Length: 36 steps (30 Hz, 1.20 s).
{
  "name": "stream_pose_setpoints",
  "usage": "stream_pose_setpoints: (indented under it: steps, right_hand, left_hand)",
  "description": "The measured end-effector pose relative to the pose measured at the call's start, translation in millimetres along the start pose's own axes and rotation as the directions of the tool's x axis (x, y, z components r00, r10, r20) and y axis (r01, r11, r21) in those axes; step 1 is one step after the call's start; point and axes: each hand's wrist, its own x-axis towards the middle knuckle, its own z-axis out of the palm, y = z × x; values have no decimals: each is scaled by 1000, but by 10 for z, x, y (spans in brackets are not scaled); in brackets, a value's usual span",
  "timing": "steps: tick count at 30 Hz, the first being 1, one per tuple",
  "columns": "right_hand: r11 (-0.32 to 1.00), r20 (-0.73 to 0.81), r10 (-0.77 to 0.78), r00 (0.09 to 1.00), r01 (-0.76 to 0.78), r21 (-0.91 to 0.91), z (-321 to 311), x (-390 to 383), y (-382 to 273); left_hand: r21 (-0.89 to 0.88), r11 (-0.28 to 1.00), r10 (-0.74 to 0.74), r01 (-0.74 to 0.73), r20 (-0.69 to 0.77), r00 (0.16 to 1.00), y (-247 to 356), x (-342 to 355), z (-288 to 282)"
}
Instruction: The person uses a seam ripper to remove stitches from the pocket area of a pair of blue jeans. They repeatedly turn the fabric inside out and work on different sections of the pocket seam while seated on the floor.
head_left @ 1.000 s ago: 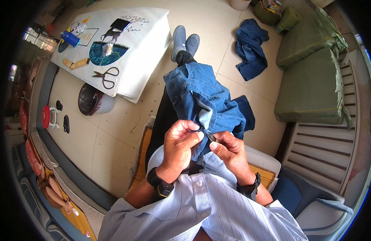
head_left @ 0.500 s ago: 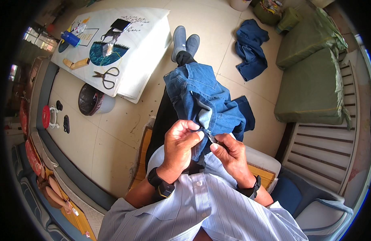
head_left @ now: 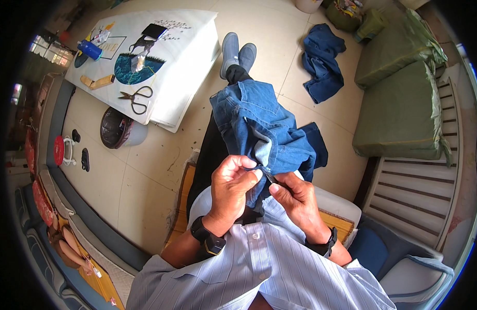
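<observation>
Blue denim jeans (head_left: 256, 101) lie bunched across my lap and over my legs. My left hand (head_left: 232, 186) is closed, pinching an edge of the denim between thumb and forefinger. A small thin metal tool (head_left: 271, 177) is gripped in my right hand (head_left: 299, 200), its tip at the denim right beside the left fingertips. Its exact kind is too small to make out. Just beyond both hands, a pale lining (head_left: 263, 150) shows through a fold in the jeans.
At the left stands a white-covered table (head_left: 189, 62) with black scissors (head_left: 139, 99) and a blue bottle (head_left: 90, 50). Below it sits a bin (head_left: 137, 135). More denim (head_left: 323, 64) lies on the floor. Green wrapped bundles (head_left: 398, 119) rest on a slatted bench (head_left: 417, 191). Another person's limbs (head_left: 70, 243) show lower left.
My right hand has shifted very slightly with the metal tool at the denim. The left hand keeps the same pinch, and the jeans lie as before.
</observation>
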Motion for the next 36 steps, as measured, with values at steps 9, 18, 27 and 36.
stream_pose_setpoints:
  steps: [9,18,27,36]
  right_hand:
    - [1000,9,2,1000,-2,7,-5,12,-10]
    - [995,10,37,999,-38,90,39,26,-26]
    - [987,10,63,998,-63,145,55,26,-9]
    - [524,84,196,977,-177,833,32,37,224]
  left_hand:
    - [5,1000,2,-2,9,1000,-3,-13,-1]
    - [4,1000,1,-1,24,1000,-22,-15,-23]
    - [-29,999,-16,16,26,1000,-15,-20,-23]
    - [5,1000,-20,19,25,999,-33,-6,-65]
